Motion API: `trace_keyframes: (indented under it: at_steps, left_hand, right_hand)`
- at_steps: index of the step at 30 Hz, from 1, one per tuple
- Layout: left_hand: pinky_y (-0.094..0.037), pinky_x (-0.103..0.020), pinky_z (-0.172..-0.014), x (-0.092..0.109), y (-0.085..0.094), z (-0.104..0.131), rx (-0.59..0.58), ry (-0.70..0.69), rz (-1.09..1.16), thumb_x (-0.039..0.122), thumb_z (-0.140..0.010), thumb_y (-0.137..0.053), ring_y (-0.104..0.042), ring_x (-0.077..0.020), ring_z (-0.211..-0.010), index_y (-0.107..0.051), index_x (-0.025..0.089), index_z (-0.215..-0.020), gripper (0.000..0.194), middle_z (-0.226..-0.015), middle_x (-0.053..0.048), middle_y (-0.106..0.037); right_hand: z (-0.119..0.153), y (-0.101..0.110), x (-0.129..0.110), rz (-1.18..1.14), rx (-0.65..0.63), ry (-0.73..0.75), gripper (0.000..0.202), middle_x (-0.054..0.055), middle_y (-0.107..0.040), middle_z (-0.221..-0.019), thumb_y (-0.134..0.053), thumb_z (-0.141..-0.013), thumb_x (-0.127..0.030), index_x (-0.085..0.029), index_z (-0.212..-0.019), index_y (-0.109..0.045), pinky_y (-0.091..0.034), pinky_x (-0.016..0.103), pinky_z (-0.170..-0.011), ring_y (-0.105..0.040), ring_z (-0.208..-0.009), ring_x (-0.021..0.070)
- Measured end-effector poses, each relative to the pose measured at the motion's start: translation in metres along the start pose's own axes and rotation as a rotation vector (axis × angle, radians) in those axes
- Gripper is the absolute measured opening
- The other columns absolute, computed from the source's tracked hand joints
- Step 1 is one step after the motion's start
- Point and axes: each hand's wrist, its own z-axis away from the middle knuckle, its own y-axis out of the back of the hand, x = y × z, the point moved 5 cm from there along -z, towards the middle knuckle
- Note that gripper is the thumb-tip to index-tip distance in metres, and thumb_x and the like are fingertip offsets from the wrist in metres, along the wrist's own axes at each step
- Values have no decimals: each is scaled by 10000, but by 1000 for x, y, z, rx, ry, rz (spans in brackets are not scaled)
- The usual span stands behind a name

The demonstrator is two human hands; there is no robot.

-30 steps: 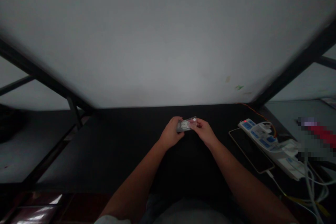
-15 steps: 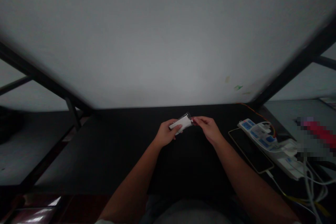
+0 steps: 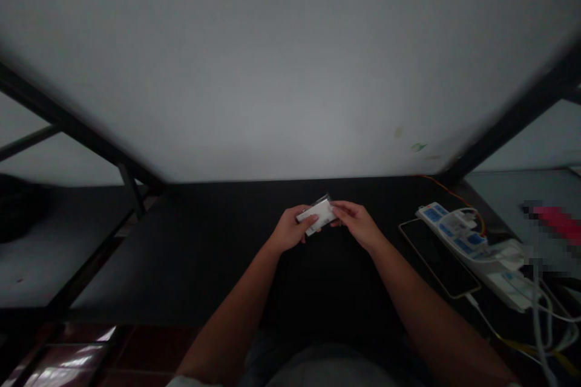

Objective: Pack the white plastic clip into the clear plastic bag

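A small white flat packet (image 3: 318, 217), with a clear, shiny edge like plastic wrap along its top, is held tilted above the black tabletop (image 3: 195, 254). My left hand (image 3: 293, 229) is closed around its left end, thumb lying across the white face. At the right end, my right hand (image 3: 355, 222) pinches the packet's edge between thumb and fingers. What is printed on the packet is too small and dim to read, and its underside is hidden.
To the right, a phone (image 3: 439, 259) lies plugged into a white cable beside a white-and-blue power strip (image 3: 458, 233) with plugs and tangled cords. A plain wall (image 3: 281, 72) rises behind the table. Dark metal frame bars (image 3: 91, 139) flank both sides.
My right hand has come closer in onto the packet's right end. The reddish bit that showed at its fingertips is no longer visible. The view has shifted slightly.
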Motion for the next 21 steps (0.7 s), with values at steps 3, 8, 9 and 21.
trace_keyframes:
  at_steps: [3, 8, 9, 21]
  left_hand:
    - [-413, -177, -361, 0, 1, 1, -7, 16, 9, 544, -828, -729, -535, -75, -402, -696, 113, -1071, 496, -715, -57, -754]
    - [-444, -188, -383, 1, -2, 4, -29, 18, 22, 564, -815, -739, -571, -93, -431, -690, 111, -1055, 516, -713, -67, -758]
    - [-446, -189, -386, 1, -3, 4, -35, 20, 21, 566, -816, -738, -579, -97, -438, -690, 110, -1055, 516, -713, -69, -758]
    - [-619, -331, -778, -10, 5, -2, 155, -183, -277, 422, -901, -678, -737, -196, -879, -740, 183, -1160, 358, -1097, -94, -781]
  right_hand:
    - [0, -2, 1, -5, 0, 16, 398, 30, -762, -870, -889, -655, -495, -212, -922, -806, -566, 309, -658, -653, -755, 163]
    - [2, -5, 6, -82, -21, 4, 363, -2, -705, -759, -894, -643, -491, -204, -821, -763, -497, 253, -591, -600, -676, 127]
    - [3, -5, 6, -98, -23, 5, 356, -12, -685, -735, -896, -640, -490, -204, -791, -746, -482, 246, -576, -585, -656, 121]
    - [5, 10, -11, 612, 181, 399, 205, 75, -724, -953, -747, -830, -409, -259, -950, -816, -556, 374, -751, -672, -841, 220]
